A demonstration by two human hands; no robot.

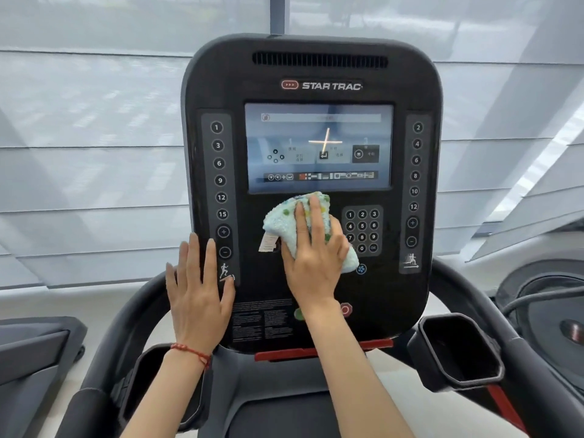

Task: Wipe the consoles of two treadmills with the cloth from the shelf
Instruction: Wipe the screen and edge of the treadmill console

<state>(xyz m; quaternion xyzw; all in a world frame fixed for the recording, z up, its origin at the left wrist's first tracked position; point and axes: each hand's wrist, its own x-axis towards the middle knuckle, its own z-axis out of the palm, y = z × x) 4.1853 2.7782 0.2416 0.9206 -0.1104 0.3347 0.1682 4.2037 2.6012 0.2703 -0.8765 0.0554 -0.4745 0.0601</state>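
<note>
A black treadmill console point(316, 77) fills the middle of the head view, with a lit screen point(319, 147) and button strips on both sides. My right hand point(313, 257) presses a pale blue dotted cloth point(281, 219) flat against the console just below the screen, left of the number keypad point(363, 229). A white label hangs from the cloth's left edge. My left hand point(197, 286) lies flat with fingers spread on the console's lower left edge, holding nothing. A red string is tied around that wrist.
Black cup holders sit at lower right point(455, 352) and lower left point(151, 384) of the console. Curved handlebars point(132, 314) run down both sides. Part of another machine point(34, 349) shows at the left. A blinded window lies behind.
</note>
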